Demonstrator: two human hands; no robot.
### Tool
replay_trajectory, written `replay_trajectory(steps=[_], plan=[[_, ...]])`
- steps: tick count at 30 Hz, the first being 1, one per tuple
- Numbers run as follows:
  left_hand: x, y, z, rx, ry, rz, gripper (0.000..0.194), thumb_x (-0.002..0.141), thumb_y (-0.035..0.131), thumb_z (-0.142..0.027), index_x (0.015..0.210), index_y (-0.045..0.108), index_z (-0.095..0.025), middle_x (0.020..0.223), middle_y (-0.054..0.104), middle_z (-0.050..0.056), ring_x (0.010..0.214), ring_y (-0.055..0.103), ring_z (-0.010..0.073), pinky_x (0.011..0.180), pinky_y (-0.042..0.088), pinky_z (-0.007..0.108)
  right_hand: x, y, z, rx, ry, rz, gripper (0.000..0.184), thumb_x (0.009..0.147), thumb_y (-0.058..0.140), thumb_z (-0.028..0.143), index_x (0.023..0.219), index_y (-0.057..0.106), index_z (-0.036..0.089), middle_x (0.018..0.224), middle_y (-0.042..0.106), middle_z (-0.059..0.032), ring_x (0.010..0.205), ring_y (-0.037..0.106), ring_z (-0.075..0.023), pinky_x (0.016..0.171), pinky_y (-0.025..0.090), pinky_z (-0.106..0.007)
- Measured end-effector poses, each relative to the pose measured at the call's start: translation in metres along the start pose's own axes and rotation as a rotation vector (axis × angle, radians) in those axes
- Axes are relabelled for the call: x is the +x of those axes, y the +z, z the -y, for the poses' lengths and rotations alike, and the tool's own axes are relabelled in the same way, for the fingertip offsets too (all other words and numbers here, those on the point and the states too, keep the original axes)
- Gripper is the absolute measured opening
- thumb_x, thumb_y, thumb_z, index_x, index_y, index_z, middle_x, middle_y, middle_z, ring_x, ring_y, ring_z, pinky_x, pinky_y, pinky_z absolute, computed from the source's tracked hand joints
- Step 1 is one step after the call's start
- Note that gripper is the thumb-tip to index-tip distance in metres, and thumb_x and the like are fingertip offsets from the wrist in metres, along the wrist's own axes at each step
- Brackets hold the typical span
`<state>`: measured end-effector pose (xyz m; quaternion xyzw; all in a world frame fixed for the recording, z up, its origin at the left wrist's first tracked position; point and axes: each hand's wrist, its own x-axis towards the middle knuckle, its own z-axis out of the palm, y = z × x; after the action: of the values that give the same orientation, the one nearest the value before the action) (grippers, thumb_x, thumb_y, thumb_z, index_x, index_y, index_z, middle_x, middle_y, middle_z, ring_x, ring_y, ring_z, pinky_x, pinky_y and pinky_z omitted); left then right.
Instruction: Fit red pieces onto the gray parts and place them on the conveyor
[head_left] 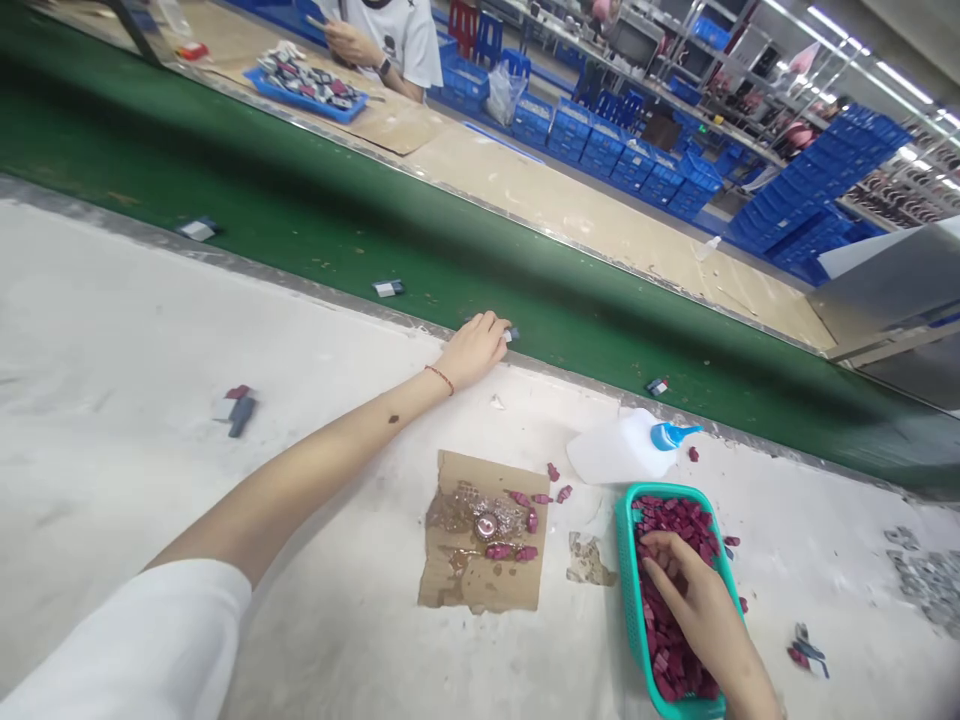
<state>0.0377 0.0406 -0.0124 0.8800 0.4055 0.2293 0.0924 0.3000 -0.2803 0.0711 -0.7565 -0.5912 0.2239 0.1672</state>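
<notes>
My left hand (474, 350) reaches to the near edge of the green conveyor belt (577, 325). Its fingers are curled on a small grey and white part (511, 335), mostly covered by them. My right hand (694, 590) is over a green plastic basket (634, 610) full of small dark-red pieces (675, 655). Thumb and forefinger come together there; whatever is between them is hidden. Left of the basket lies a piece of cardboard (480, 590) with wet glue-like smears, a round cap (487, 526) and several dark-red pieces (498, 551).
A white bottle with a blue nozzle (626, 447) lies behind the basket. More grey and white parts (388, 288) sit on the belt; assembled ones (238, 408) lie on the table. Grey pieces (926, 580) are heaped at right. Across the belt, a person (397, 45) sits by a blue tray (349, 112).
</notes>
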Motion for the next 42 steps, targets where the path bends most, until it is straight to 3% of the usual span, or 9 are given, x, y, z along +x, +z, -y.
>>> replay_trajectory(steps=[4, 9, 15, 20, 26, 31, 34, 37, 42], plan=[[-0.030, -0.020, 0.021, -0.009, 0.138, 0.076, 0.033, 0.092, 0.039, -0.020, 0.114, 0.062, -0.012, 0.109, 0.061, 0.015, 0.100, 0.056, 0.0287, 0.091, 0.046, 0.041, 0.001, 0.001, -0.002, 0.069, -0.029, -0.105, 0.032, 0.090, 0.053, 0.045, 0.108, 0.071, 0.025, 0.109, 0.071, -0.0074, 0.104, 0.067, -0.0266, 0.089, 0.055, -0.036], [-0.056, -0.039, 0.052, -0.050, 0.191, 0.117, 0.026, 0.087, 0.049, -0.030, 0.102, 0.066, -0.018, 0.101, 0.064, 0.009, 0.095, 0.057, 0.0271, 0.089, 0.046, 0.040, -0.002, 0.007, 0.013, 0.360, 0.060, -0.306, 0.024, 0.079, 0.070, 0.046, 0.087, 0.075, 0.024, 0.087, 0.075, -0.0062, 0.079, 0.073, -0.0234, 0.068, 0.060, -0.026], [-0.038, -0.043, 0.089, -0.083, -0.240, -0.153, 0.045, 0.088, 0.045, -0.027, 0.127, 0.055, -0.007, 0.128, 0.052, 0.022, 0.121, 0.042, 0.0392, 0.103, 0.033, 0.055, 0.006, 0.037, 0.062, 0.761, 0.051, -0.257, 0.015, 0.073, 0.080, 0.035, 0.077, 0.075, 0.022, 0.081, 0.076, -0.0086, 0.075, 0.073, -0.0239, 0.064, 0.061, -0.029], [-0.022, -0.042, 0.096, -0.220, -0.406, -0.157, 0.034, 0.083, 0.049, -0.020, 0.112, 0.065, -0.012, 0.116, 0.059, 0.018, 0.116, 0.047, 0.0390, 0.106, 0.031, 0.056, 0.028, 0.080, 0.093, 0.810, -0.014, -0.162, 0.018, 0.074, 0.080, 0.039, 0.076, 0.075, 0.021, 0.083, 0.074, -0.0077, 0.081, 0.072, -0.0243, 0.070, 0.061, -0.033], [-0.022, -0.044, 0.068, -0.465, -0.500, -0.254, 0.032, 0.087, 0.042, -0.018, 0.110, 0.063, -0.013, 0.114, 0.062, 0.016, 0.114, 0.052, 0.0323, 0.105, 0.035, 0.048, 0.037, 0.108, 0.099, 0.508, -0.269, -0.063, 0.015, 0.090, 0.066, 0.032, 0.082, 0.074, 0.022, 0.086, 0.075, -0.0074, 0.082, 0.071, -0.0232, 0.074, 0.060, -0.034], [-0.059, -0.039, 0.019, -0.820, -0.613, -0.149, 0.037, 0.092, 0.028, -0.021, 0.110, 0.057, -0.010, 0.095, 0.069, 0.014, 0.078, 0.066, 0.0222, 0.069, 0.053, 0.034, 0.044, 0.115, 0.101, 0.368, -0.537, -0.012, 0.017, 0.098, 0.057, 0.025, 0.091, 0.073, 0.023, 0.088, 0.075, -0.0059, 0.082, 0.071, -0.0209, 0.077, 0.059, -0.034], [-0.094, -0.044, -0.011, -1.021, -0.619, 0.001, 0.026, 0.089, 0.042, -0.028, 0.095, 0.061, -0.011, 0.084, 0.071, 0.012, 0.068, 0.067, 0.0191, 0.060, 0.051, 0.029, 0.046, 0.114, 0.100, 0.325, -0.576, -0.024, 0.019, 0.099, 0.054, 0.023, 0.093, 0.072, 0.023, 0.086, 0.074, -0.0058, 0.081, 0.070, -0.0212, 0.075, 0.058, -0.034], [-0.126, -0.054, -0.034, -1.335, -0.645, 0.130, 0.026, 0.081, 0.065, -0.034, 0.098, 0.063, -0.015, 0.093, 0.072, 0.009, 0.078, 0.069, 0.0192, 0.070, 0.053, 0.029, 0.044, 0.111, 0.100, 0.320, -0.568, -0.004, 0.018, 0.099, 0.054, 0.021, 0.093, 0.071, 0.023, 0.085, 0.073, -0.0058, 0.080, 0.069, -0.0210, 0.072, 0.058, -0.033], [-0.158, -0.062, -0.056, -1.482, -0.688, 0.143, 0.032, 0.071, 0.080, -0.034, 0.093, 0.066, -0.017, 0.090, 0.071, 0.005, 0.086, 0.065, 0.0175, 0.080, 0.049, 0.029, 0.041, 0.111, 0.104, 0.372, -0.536, 0.048, 0.015, 0.096, 0.058, 0.019, 0.092, 0.072, 0.023, 0.085, 0.074, -0.0057, 0.080, 0.070, -0.0211, 0.072, 0.058, -0.032]])
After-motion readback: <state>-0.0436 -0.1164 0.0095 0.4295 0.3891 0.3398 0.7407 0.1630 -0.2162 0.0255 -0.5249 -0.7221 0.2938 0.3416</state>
